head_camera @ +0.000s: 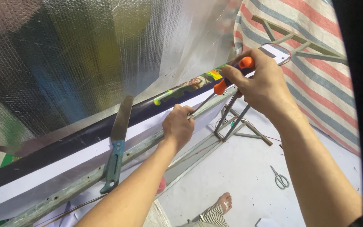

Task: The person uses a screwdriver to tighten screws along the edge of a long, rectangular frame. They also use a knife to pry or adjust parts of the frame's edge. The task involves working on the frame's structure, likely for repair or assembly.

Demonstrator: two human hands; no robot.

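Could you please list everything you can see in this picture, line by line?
screwdriver: one, orange and black handle, metal shaft angled down to the frame edge
hand saw: one, grey blade with blue handle, leaning on the frame
metal frame: one, grey and rust-spotted, running diagonally
printed banner: one, dark with coloured print and white back, stretched over the frame
foil insulation sheet: one, silver, upper left
striped tarpaulin: one, red, blue and white, right
scissors: one pair, grey, on the floor
bare foot: one, bottom centre
left hand: pinching the shaft tip
right hand: gripping the screwdriver handle
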